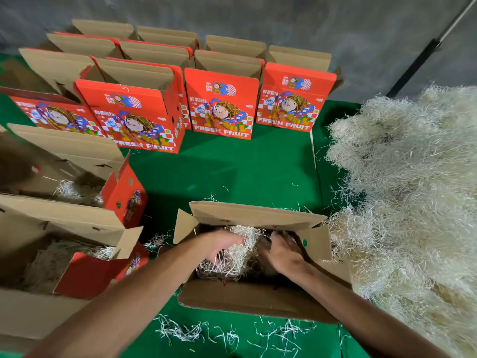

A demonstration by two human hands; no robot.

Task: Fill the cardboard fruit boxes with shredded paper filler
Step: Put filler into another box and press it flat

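While both hands are inside the open box (254,301) at lower centre, filler (237,251) is held in the left hand (223,245) grip and spread flat under the right hand (282,251), fingers relaxed, so the base is covered

View: single head camera, wide-angle.
Facing: forward and steeply down onto green table (232,171).
Nearness: close above the forearms.

1. Open box (254,257) — plain brown corrugated cardboard inside, matt and a little rough.
2. Standing boxes (221,104) — the same cardboard, with a smooth red printed outer face.
3. Filler heap (410,182) — pale shredded paper, thin, crinkled, dry-looking strands.
4. Table cover (232,171) — green cloth, matt, felt-like.
5. Backdrop (284,19) — grey, dull sheeting.
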